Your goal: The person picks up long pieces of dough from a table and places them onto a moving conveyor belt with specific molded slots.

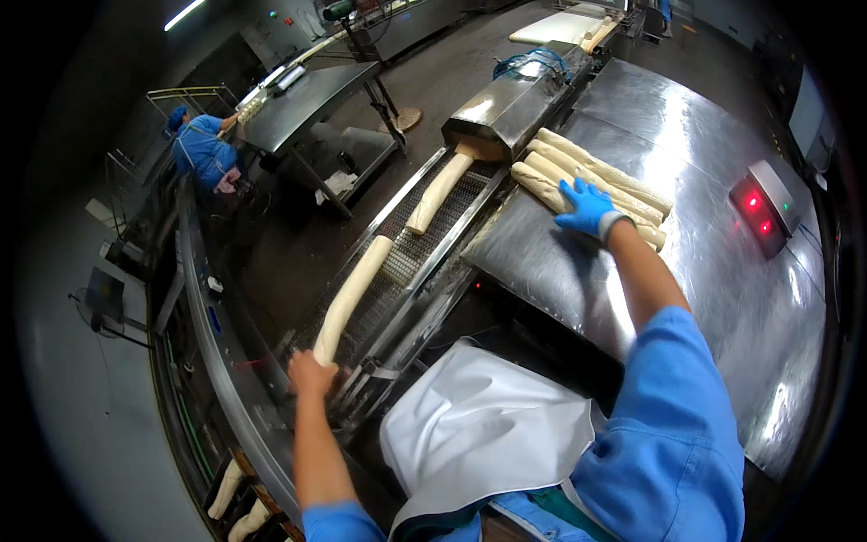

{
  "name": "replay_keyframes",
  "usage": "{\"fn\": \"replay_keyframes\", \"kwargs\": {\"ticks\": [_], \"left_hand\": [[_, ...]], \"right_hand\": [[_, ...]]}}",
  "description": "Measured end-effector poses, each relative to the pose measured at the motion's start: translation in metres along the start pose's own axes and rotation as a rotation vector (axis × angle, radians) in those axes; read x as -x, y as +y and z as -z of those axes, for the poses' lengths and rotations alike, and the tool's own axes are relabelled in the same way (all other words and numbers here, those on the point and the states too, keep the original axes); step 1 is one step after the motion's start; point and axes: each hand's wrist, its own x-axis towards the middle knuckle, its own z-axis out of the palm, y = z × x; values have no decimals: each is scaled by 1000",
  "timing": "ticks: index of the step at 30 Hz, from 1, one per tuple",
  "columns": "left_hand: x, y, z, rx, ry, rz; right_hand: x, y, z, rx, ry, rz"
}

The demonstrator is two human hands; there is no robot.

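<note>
My bare left hand grips the near end of a long pale dough log, which lies along a metal mesh conveyor belt. Farther up the belt, a second dough log comes out from under a steel hood. On the steel table to the right, several dough logs lie side by side. My right hand, in a blue glove, rests on the nearest of these with its fingers spread. The left fingertips are partly hidden.
A device with red lights stands on the right of the table. A curved steel rail runs along my left, with dough pieces in a rack below. Far left, a person in blue works at another steel table.
</note>
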Motion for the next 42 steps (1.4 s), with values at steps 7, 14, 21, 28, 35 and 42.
{"fn": "replay_keyframes", "kwargs": {"ticks": [7,14,21,28,35,42], "left_hand": [[-6,-40,-5,531,140,288],[-66,101,61,1318,114,81],[12,302,91,1240,-424,-532],[43,280,55,1186,-531,-697],[71,133,11,1397,-520,-173],[132,21,-5,1707,7,464]], "right_hand": [[120,58,-4,91,175,-103],[126,41,-21,121,330,-100],[101,75,-25,5,239,12],[95,93,2,-39,-76,84],[129,50,21,204,0,101],[105,24,-7,160,161,171]]}}
